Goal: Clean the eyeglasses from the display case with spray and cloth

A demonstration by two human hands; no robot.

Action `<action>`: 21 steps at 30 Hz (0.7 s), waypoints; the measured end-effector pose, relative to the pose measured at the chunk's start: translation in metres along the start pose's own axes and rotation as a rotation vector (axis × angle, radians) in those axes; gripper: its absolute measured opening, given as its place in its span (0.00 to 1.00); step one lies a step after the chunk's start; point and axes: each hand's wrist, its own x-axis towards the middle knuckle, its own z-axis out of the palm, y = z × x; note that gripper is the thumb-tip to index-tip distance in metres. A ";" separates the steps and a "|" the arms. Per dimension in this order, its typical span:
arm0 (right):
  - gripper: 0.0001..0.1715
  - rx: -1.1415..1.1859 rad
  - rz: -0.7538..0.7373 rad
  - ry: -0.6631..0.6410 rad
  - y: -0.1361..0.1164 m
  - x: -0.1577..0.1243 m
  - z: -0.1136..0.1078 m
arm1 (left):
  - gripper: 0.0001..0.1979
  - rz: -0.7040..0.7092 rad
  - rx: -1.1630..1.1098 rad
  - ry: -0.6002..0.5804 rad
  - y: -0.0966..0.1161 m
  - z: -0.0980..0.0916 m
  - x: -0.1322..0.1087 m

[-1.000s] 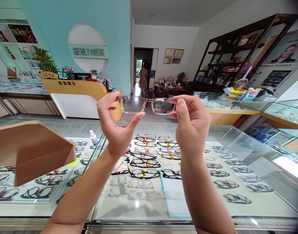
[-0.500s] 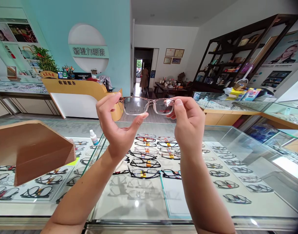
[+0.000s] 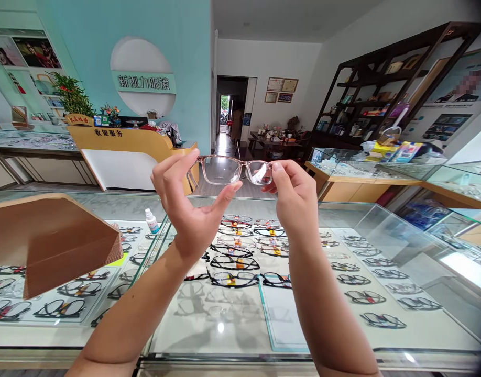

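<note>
I am holding a pair of glasses (image 3: 243, 163) in midair between my two hands, which are standing apart. My left hand (image 3: 187, 207) is clamping the left end, one fingertip at the upper corner, the thumb at the lower rim. My right hand (image 3: 298, 204) is pinching the right end. Below, rows of spectacles (image 3: 234, 263) are lying along the tabletop (image 3: 201, 337).

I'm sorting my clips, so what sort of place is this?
Most likely an eyewear shop: rows of spectacle frames lie in a glass display case, and the wall sign includes the Chinese word for glasses.
</note>
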 end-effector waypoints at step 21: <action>0.17 -0.040 -0.203 0.266 -0.021 -0.011 -0.003 | 0.36 -0.244 -0.219 -0.111 -0.001 0.008 0.002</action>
